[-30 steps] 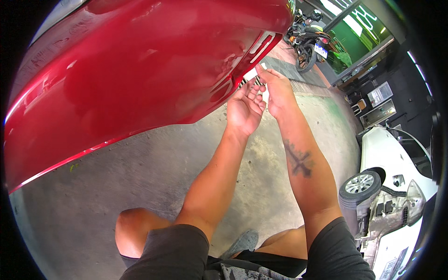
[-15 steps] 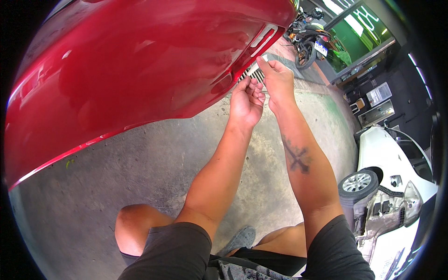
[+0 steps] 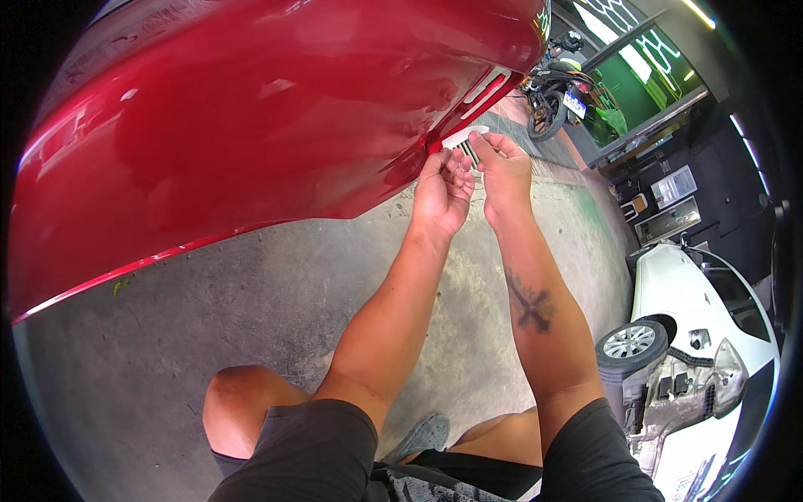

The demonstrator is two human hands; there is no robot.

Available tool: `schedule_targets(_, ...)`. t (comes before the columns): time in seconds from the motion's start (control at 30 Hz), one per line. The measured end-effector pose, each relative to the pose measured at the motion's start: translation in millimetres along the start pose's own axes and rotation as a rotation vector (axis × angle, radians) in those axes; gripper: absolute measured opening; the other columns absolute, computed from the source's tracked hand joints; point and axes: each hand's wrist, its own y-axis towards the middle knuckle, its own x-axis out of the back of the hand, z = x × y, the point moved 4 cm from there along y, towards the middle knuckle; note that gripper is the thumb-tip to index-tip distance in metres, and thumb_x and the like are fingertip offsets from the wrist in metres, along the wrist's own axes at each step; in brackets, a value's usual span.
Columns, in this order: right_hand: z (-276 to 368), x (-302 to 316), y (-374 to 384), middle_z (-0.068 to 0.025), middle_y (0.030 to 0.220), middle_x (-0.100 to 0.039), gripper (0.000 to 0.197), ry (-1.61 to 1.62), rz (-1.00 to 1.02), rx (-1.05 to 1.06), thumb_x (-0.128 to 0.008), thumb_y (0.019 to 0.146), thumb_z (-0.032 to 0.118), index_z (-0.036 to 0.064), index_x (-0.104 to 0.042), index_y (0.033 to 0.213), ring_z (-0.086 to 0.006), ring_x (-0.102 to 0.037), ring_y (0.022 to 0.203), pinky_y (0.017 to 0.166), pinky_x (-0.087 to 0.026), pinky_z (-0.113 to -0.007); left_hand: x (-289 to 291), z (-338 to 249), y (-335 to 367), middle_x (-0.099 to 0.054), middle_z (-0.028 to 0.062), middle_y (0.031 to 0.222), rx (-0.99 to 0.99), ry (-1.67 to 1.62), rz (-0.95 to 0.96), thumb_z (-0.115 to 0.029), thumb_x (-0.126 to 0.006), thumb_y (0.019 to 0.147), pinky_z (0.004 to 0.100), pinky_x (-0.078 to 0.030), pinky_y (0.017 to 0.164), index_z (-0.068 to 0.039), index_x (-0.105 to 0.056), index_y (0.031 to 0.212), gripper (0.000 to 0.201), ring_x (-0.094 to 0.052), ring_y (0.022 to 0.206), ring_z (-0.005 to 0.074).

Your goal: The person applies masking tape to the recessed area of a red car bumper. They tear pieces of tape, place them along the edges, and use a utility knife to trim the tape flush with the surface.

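A large glossy red car panel (image 3: pixel 251 125) curves across the upper left. At its right edge, a thin white strip (image 3: pixel 465 136) spans between my hands. My right hand (image 3: pixel 507 171) pinches the strip's right end between thumb and fingers. My left hand (image 3: pixel 443 191) is closed, palm partly up, with thumb and forefinger together at the strip's left end, close against the panel's edge. The exact grip of the left fingertips is hard to make out. Beside the strip, the panel has a narrow pale slot (image 3: pixel 487 90) in its edge.
Grey concrete floor (image 3: pixel 276 293) lies below the panel. A motorcycle (image 3: pixel 552 96) stands at the upper right on a paved strip by a glass front (image 3: pixel 644 75). To the right is a white car (image 3: pixel 703 293) with a wheel and inner parts exposed. My knee and grey shoe (image 3: pixel 422 437) are below.
My right hand has come slightly lower, and the white strip has swung from steep to nearly level. My left hand stays almost in place by the panel's edge. The view has shifted slightly.
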Motion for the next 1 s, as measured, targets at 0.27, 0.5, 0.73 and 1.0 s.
schedule_targets(0.27,-4,-3,4,-0.0015,0.096,-0.073,0.023,-0.026,-0.021,0.098,-0.087,0.098,0.014,-0.0028,-0.080,0.112,-0.0089,-0.060,0.082,0.074,-0.049,-0.028,-1,-4,2,-0.075,0.0007,0.097,-0.003,0.018,0.023,-0.019,-0.070,0.108,0.0297,-0.059,0.080,-0.008,-0.068,0.108,0.011,-0.073,0.090,0.0153)
schedule_targets(0.5,-10,-1,15,-0.0089,0.090,-0.075,0.012,-0.254,-0.123,0.403,-0.083,0.099,0.009,-0.0010,-0.080,0.105,-0.0120,-0.070,0.073,0.060,-0.055,-0.029,-2,-6,2,-0.074,0.0041,0.096,0.019,0.051,0.000,-0.018,-0.070,0.102,0.0314,-0.060,0.078,-0.008,-0.067,0.100,0.011,-0.071,0.087,0.0174)
schedule_targets(0.73,-10,-17,10,-0.0045,0.088,-0.072,0.012,-0.077,-0.097,0.319,-0.083,0.099,0.008,-0.0020,-0.077,0.101,-0.0118,-0.071,0.067,0.054,-0.056,-0.028,-1,-14,8,-0.073,0.0054,0.095,-0.002,0.096,0.008,-0.020,-0.063,0.106,0.0290,-0.057,0.071,-0.006,-0.065,0.098,0.016,-0.069,0.082,0.0147)
schedule_targets(1.0,-22,-11,13,-0.0099,0.092,-0.082,0.010,-0.125,-0.127,0.356,-0.080,0.095,0.012,0.0030,-0.081,0.100,-0.0230,-0.079,0.077,0.073,-0.061,-0.036,1,-10,11,-0.067,0.0010,0.094,0.010,0.182,-0.027,-0.020,-0.061,0.107,0.0313,-0.060,0.086,-0.007,-0.065,0.098,0.017,-0.065,0.088,0.0130)
